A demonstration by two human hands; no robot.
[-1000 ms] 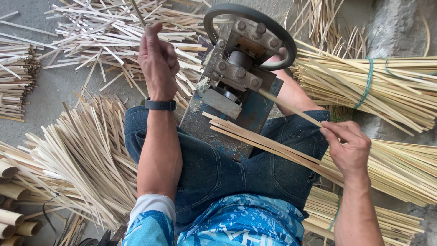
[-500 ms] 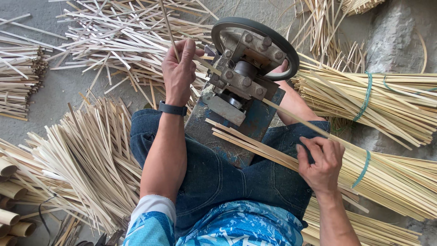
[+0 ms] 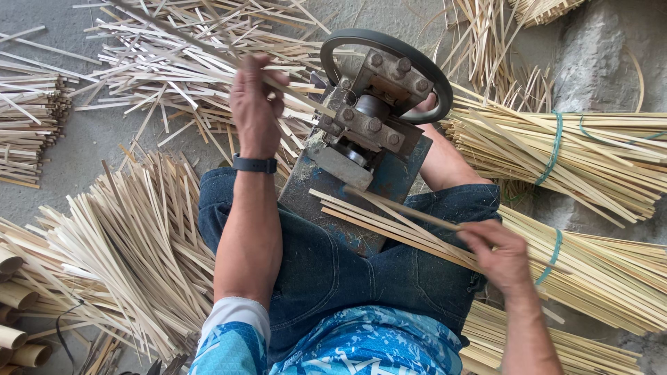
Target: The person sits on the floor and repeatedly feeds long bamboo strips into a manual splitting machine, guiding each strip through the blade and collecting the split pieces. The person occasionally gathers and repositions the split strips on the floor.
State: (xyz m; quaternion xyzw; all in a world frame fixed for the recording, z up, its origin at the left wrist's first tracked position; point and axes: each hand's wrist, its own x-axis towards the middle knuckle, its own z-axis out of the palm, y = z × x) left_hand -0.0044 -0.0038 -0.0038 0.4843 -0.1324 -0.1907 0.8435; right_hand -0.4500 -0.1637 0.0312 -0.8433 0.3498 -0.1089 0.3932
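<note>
One strip is part-way through the splitting machine (image 3: 372, 125), the left hand (image 3: 256, 104) gripping its far end, the right hand (image 3: 501, 258) pinching the next strip (image 3: 410, 208); tied bundles (image 3: 577, 156) wait, loose strips (image 3: 132, 243) heaped on the floor.

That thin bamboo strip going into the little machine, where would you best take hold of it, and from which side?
Probably at its free end, near where the right hand already pinches the strip, coming from the person's right side. The strip is long, thin and slanted toward the machine, so a fingertip pinch across its narrow width, well back from the metal parts, seems the steadiest way to guide it.
</note>
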